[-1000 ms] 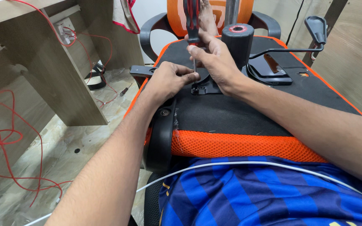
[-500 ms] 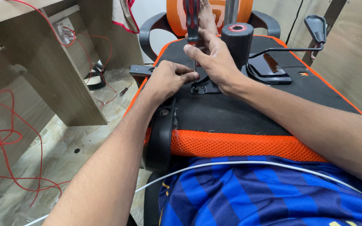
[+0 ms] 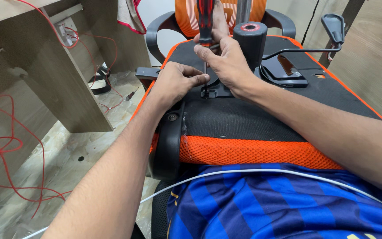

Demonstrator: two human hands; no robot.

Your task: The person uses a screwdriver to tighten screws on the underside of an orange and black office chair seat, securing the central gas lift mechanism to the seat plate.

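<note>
Both hands top centre: your right hand (image 3: 226, 62) is closed around the screwdriver (image 3: 205, 26), upright on the chair base (image 3: 244, 115); left hand (image 3: 175, 82) pinches its shaft near the black bracket (image 3: 211, 93).

Red-and-black striped plastic screwdriver handle (image 3: 206, 20); orange mesh chair seat edge (image 3: 253, 152); blue-and-black striped shirt (image 3: 261, 208); red wires (image 3: 5, 150).
</note>
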